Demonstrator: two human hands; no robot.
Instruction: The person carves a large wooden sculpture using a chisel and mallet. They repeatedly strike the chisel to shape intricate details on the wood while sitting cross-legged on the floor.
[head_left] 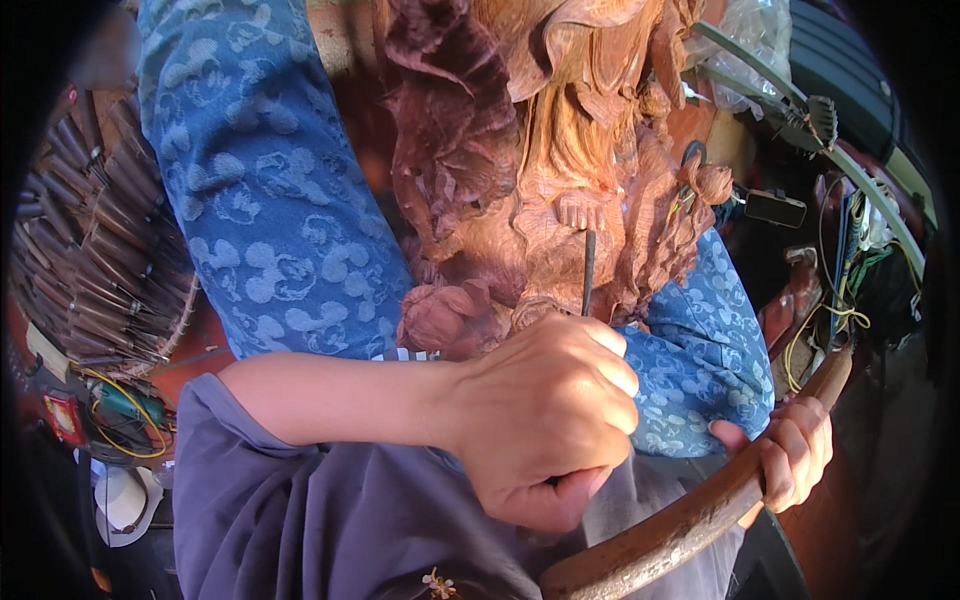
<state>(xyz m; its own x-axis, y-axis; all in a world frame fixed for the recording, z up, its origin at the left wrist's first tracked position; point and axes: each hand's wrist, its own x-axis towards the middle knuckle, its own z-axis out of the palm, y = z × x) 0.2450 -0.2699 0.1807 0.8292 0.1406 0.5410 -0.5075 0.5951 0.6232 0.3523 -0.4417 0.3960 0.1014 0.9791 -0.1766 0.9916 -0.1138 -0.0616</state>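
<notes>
Our left hand clenches a chisel at the wooden statue, our right hand a mallet. At nine o'clock, brown-handled tools crowd a holder

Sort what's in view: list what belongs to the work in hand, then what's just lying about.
In the work:
- carved wooden figure
- thin dark rod, in the left hand
- curved wooden bar, in the right hand
- probably the brown-handled tools, though unheld

Apparently lying about:
- clear plastic bag
- dark rectangular device
</notes>
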